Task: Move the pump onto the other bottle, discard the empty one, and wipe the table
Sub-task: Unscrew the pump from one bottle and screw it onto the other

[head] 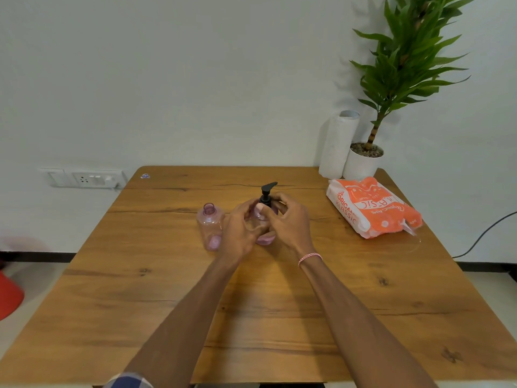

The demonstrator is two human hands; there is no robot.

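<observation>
Two pink see-through bottles stand upright on the wooden table. The left bottle has an open neck with no cap, and nothing touches it. The right bottle carries the black pump, whose nozzle points right. My left hand grips the body of this bottle from the left. My right hand curls its fingers round the pump's collar at the bottle's neck. Both hands hide most of this bottle.
An orange and white tissue pack lies at the right of the table. A paper towel roll and a potted plant stand at the back right corner. A small wrapper lies at the back left. A red object sits on the floor to the left.
</observation>
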